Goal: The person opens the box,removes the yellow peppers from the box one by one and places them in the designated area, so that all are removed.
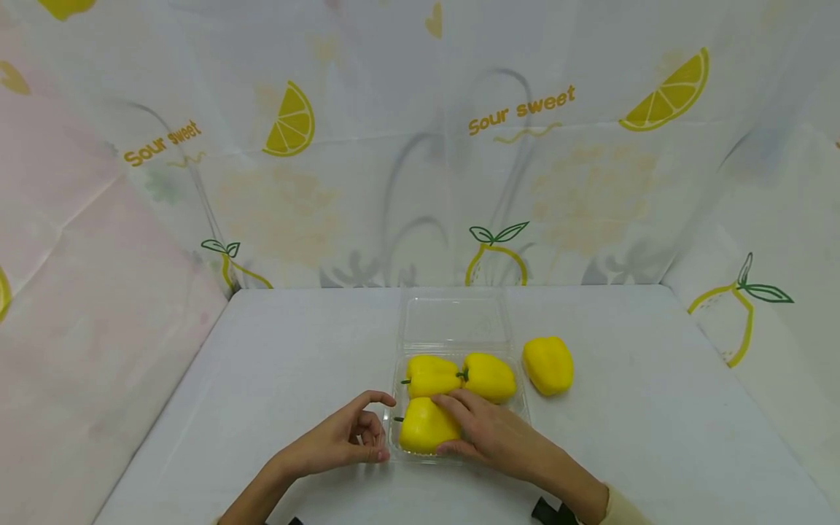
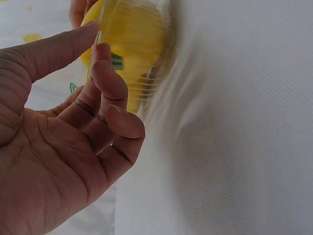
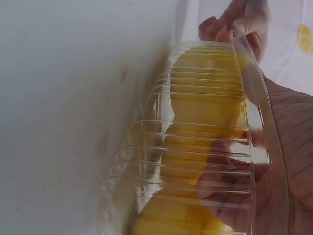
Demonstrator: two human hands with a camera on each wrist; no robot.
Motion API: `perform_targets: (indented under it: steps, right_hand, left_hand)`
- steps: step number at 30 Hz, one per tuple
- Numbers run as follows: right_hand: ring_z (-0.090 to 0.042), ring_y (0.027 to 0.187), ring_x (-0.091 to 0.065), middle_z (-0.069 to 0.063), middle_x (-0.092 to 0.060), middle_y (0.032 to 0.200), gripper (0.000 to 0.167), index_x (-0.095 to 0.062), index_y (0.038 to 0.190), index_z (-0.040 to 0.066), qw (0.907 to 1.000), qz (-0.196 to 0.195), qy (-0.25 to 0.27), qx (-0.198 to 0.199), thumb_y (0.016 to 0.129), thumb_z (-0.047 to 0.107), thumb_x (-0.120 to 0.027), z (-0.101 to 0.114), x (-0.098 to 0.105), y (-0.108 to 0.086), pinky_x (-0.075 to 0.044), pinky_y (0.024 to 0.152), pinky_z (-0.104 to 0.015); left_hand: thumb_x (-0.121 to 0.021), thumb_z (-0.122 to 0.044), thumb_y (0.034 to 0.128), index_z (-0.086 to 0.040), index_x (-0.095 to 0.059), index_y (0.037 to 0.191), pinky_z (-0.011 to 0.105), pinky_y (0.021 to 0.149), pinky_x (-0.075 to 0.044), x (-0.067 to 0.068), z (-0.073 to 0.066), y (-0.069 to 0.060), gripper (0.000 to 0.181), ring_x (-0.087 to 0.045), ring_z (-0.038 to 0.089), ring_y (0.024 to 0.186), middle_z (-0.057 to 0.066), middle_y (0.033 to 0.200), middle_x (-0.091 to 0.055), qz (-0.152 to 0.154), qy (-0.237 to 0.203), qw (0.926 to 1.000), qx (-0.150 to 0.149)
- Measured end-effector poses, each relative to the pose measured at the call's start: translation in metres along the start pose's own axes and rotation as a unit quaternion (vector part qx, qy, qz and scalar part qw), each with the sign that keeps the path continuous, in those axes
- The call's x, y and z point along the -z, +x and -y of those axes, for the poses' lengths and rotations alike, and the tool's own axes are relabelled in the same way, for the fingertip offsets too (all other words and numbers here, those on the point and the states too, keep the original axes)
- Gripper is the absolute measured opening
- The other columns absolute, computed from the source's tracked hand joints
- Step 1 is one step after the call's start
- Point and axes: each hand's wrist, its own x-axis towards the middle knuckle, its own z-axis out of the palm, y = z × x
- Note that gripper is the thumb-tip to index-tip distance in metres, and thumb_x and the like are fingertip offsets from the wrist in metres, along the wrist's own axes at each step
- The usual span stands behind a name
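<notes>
A clear plastic box (image 1: 389, 437) with its lid (image 1: 456, 319) laid back holds three yellow peppers. My left hand (image 1: 341, 437) pinches the box's left rim between thumb and curled fingers; in the left wrist view that hand (image 2: 73, 132) has the thin rim at its thumb tip. My right hand (image 1: 499, 437) curls round the front pepper (image 1: 423, 426) inside the box. Behind it lie the back left pepper (image 1: 429, 375) and the back right pepper (image 1: 492, 377). In the right wrist view my right hand (image 3: 293, 142) shows partly through the ribbed clear wall (image 3: 195, 142).
Another yellow pepper (image 1: 548, 366) lies on the white table (image 1: 295, 343), right of the box. A printed cloth (image 1: 394, 146) hangs behind the table and along both sides. Small dark objects (image 1: 554, 512) show at the front edge of the head view.
</notes>
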Motion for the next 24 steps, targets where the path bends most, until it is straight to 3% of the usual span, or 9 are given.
perform_targets:
  steps: [11,24]
  right_hand:
    - [-0.008,0.102,-0.056,0.002,-0.054,0.123,0.060,-0.046,0.138,0.008,1.0000,-0.005,-0.003,-0.006,0.097,0.051,-0.055,0.0008,-0.0002,-0.0001,-0.049,0.091,-0.028]
    - [-0.006,0.088,-0.052,0.002,-0.051,0.117,0.068,-0.045,0.144,0.013,0.9997,0.010,0.011,-0.016,0.093,0.057,-0.055,0.0032,-0.0009,0.0005,-0.049,0.079,-0.023]
  left_hand:
    - [-0.072,-0.012,0.0913,-0.005,-0.034,0.142,0.026,0.068,-0.052,0.0003,-0.0004,0.0018,0.064,-0.063,0.014,0.075,0.007,0.090,-0.066,0.000,0.002,1.0000,0.002]
    - [-0.070,-0.011,0.0923,-0.003,-0.034,0.142,0.026,0.068,-0.052,-0.0002,0.0002,-0.0001,0.062,-0.064,0.017,0.076,0.009,0.091,-0.066,0.001,-0.004,1.0000,-0.003]
